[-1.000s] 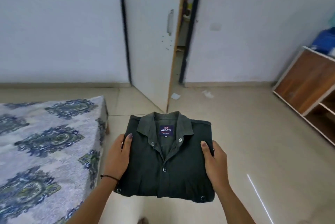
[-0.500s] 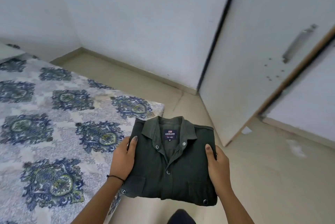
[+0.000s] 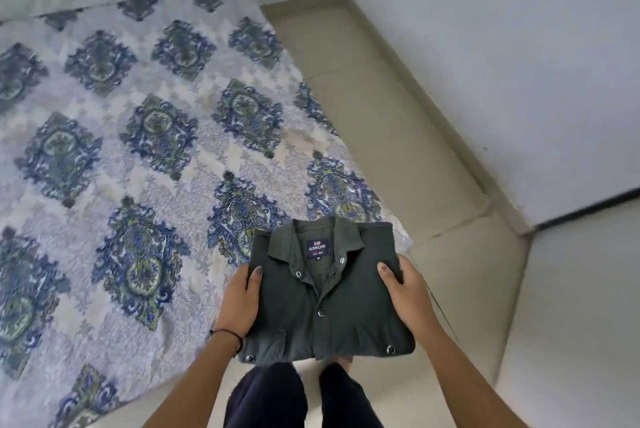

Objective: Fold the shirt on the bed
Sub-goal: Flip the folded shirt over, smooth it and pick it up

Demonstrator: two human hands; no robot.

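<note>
shirt (image 3: 329, 303): folded, collar up, held over the near right corner of the bed (image 3: 138, 150) | left hand (image 3: 239, 303): grips its left edge | right hand (image 3: 407, 296): grips its right edge

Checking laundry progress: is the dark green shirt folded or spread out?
Folded: the shirt is a compact rectangle, collar on top, held at its sides by the left hand and right hand.

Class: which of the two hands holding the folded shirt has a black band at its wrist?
The left hand gripping the shirt: a black band circles its wrist; the right hand has none.
</note>
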